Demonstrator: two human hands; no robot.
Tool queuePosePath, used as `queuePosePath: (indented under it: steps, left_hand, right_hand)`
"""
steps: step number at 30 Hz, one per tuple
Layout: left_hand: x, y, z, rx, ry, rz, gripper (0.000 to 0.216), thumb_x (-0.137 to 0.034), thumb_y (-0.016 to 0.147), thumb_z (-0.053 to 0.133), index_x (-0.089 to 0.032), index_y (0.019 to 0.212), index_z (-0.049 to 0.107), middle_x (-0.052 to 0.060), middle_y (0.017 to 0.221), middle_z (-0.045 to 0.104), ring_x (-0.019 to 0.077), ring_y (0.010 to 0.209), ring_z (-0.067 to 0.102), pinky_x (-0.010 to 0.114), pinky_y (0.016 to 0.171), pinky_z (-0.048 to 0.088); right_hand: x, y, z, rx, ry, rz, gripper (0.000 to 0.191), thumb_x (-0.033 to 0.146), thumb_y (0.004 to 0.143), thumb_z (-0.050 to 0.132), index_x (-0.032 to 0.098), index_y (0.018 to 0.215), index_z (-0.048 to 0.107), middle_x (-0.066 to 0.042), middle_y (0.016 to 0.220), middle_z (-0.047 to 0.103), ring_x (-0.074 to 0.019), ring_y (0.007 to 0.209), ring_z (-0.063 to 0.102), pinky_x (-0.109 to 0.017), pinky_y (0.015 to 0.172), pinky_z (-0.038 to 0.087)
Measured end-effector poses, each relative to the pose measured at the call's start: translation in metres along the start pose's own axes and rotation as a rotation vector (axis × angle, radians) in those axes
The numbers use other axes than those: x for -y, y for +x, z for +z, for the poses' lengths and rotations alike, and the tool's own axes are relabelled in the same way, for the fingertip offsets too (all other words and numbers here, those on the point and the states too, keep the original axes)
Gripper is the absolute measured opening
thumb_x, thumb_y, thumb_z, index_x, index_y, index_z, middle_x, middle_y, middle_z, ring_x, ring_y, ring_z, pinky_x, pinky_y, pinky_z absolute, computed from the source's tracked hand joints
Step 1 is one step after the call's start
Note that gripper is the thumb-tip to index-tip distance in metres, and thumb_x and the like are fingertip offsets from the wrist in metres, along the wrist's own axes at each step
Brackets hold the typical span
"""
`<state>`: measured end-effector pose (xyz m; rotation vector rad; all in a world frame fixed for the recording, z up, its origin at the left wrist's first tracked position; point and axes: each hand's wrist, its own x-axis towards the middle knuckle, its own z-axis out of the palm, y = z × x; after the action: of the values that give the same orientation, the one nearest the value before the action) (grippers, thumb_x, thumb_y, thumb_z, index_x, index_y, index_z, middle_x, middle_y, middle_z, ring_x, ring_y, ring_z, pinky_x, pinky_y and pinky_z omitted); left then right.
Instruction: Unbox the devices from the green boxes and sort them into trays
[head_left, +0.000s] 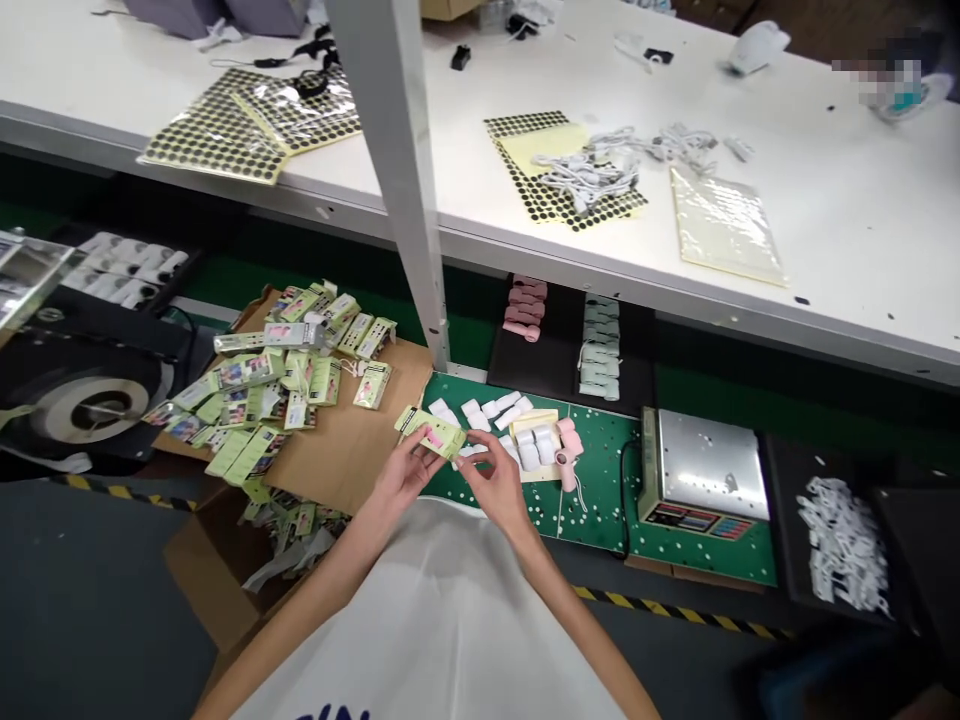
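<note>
Two hands, left (405, 475) gripping green card (431, 435), right (495, 482) beside

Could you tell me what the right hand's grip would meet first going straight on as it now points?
Most likely the pale green card held in the left hand; its edge lies just ahead of the right hand. Depth is hard to judge, so they may be in contact.
</note>
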<state>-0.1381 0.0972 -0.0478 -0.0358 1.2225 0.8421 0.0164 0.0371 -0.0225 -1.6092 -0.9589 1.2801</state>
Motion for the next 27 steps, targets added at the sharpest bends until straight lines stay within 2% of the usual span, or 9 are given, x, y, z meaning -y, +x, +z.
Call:
queuePosePath:
  steps: [6,12,17,19,23,25,27]
  left_hand:
    - [0.001,-0.017,0.029,0.084,0.053,0.031,0.016,-0.014,0.087,0.067,-0.018,0.103,0.069,0.007,0.103,0.077,0.0230,0.095,0.074,0.035,0.087,0.062]
    - [0.010,-0.036,0.043,0.166,0.111,0.256,0.041,-0.014,0.065,0.088,-0.020,0.099,0.065,0.002,0.096,0.076,0.0205,0.087,0.074,0.033,0.081,0.062]
    - [0.013,-0.048,0.050,0.139,0.264,0.329,0.054,-0.021,0.056,0.094,-0.020,0.099,0.061,0.003,0.096,0.074,0.0208,0.086,0.073,0.030,0.071,0.062]
    - [0.012,-0.051,0.052,0.121,0.322,0.374,0.059,-0.023,0.055,0.094,-0.021,0.103,0.060,0.003,0.100,0.073,0.0214,0.089,0.072,0.028,0.069,0.061]
    - [0.007,-0.055,0.052,0.099,0.374,0.372,0.063,-0.026,0.054,0.094,-0.021,0.106,0.059,0.005,0.102,0.072,0.0235,0.093,0.071,0.030,0.070,0.061]
    - [0.006,-0.056,0.051,0.090,0.398,0.382,0.064,-0.029,0.054,0.094,-0.021,0.107,0.059,0.005,0.102,0.072,0.0244,0.093,0.071,0.030,0.069,0.061]
    - [0.007,-0.058,0.050,0.090,0.422,0.467,0.064,-0.031,0.054,0.094,-0.021,0.107,0.058,0.006,0.104,0.071,0.0240,0.094,0.072,0.030,0.071,0.061]
  right_hand:
    - [0.015,-0.003,-0.021,-0.076,0.006,0.046,0.045,0.039,0.083,0.072,0.025,0.125,0.063,-0.006,0.109,0.077,-0.0193,0.081,0.073,-0.027,0.065,0.055]
    - [0.019,-0.004,-0.029,-0.082,-0.069,0.068,0.038,0.029,0.080,0.064,0.023,0.118,0.068,-0.004,0.103,0.079,-0.0190,0.075,0.073,-0.030,0.071,0.056]
    - [0.023,-0.005,-0.036,-0.080,-0.396,0.123,0.038,0.022,0.077,0.064,0.024,0.114,0.073,-0.002,0.084,0.079,-0.0234,0.080,0.073,-0.033,0.077,0.054]
    - [0.023,-0.005,-0.038,-0.049,-0.409,0.121,0.036,0.020,0.079,0.062,0.024,0.113,0.074,-0.001,0.080,0.079,-0.0232,0.081,0.074,-0.031,0.076,0.054]
    - [0.020,-0.006,-0.035,-0.022,-0.380,0.076,0.035,0.017,0.086,0.056,0.022,0.115,0.074,-0.002,0.082,0.080,-0.0217,0.084,0.075,-0.028,0.077,0.055]
    - [0.019,-0.007,-0.032,-0.042,-0.475,0.061,0.034,0.016,0.086,0.057,0.022,0.114,0.075,-0.004,0.084,0.080,-0.0248,0.087,0.076,-0.031,0.079,0.055]
    - [0.017,-0.007,-0.030,-0.062,-0.568,0.008,0.034,0.015,0.085,0.057,0.021,0.114,0.074,-0.006,0.087,0.080,-0.0281,0.088,0.076,-0.035,0.081,0.055]
